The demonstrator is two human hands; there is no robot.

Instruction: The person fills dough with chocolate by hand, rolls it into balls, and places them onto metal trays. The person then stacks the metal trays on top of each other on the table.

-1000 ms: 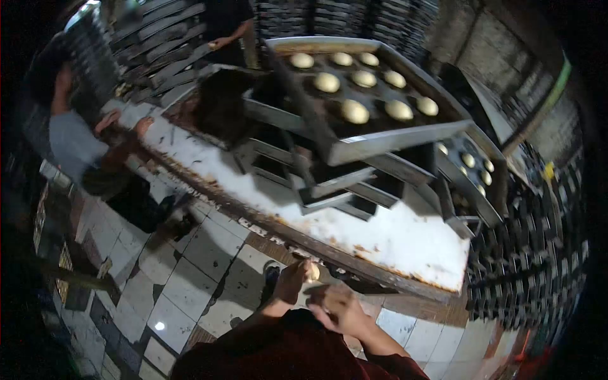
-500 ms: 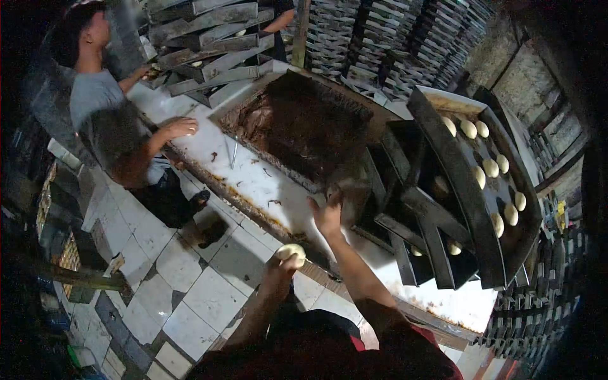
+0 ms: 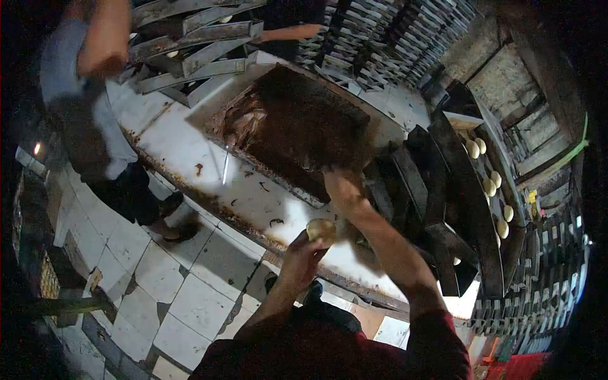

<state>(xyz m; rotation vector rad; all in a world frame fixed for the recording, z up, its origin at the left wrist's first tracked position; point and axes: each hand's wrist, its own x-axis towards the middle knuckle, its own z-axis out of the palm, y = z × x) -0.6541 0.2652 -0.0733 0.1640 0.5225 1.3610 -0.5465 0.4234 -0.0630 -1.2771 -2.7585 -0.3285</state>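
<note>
A pale, round piece of dough point(image 3: 321, 231) rests in my left hand point(image 3: 304, 256), whose fingers are curled around it. My left hand is above the near edge of the white table. Further forward, my right hand point(image 3: 344, 188) reaches over the lower right corner of a rectangular tray point(image 3: 288, 182) filled with dark brown, paste-like filling point(image 3: 297, 123). The fingertips of that hand are lost in the dark against the filling, so their grip is hidden. A thin metal tool point(image 3: 226, 166) lies beside the tray on the tabletop.
Stacked dark metal trays point(image 3: 465, 209) stand at my right, the top one with several dough balls point(image 3: 489, 187). More trays point(image 3: 209, 44) are piled at the far left. A co-worker point(image 3: 82, 107) stands on the left, with another person's arm point(image 3: 291, 33) behind. Brown scraps dot the table point(image 3: 164, 133).
My right hand has moved forward to the filling. My left hand, with the dough, has come up over the table edge. The co-worker's arm has lifted, and the view has shifted.
</note>
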